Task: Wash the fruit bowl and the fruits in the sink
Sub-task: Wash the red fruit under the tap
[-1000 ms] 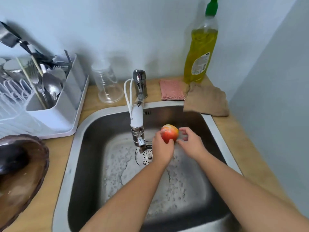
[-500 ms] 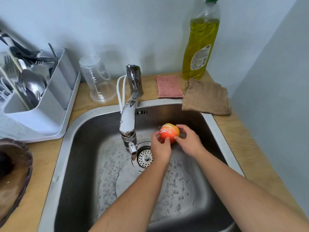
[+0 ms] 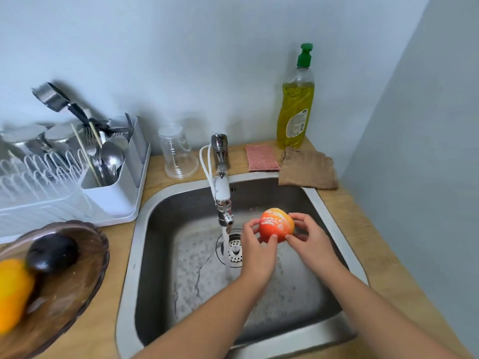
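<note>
Both hands, the left hand (image 3: 256, 244) and the right hand (image 3: 309, 240), hold the soapy, round apple (image 3: 276, 224) over the sink (image 3: 334, 229) near its back edge, and it looks slippery, so hold both sides.
</note>
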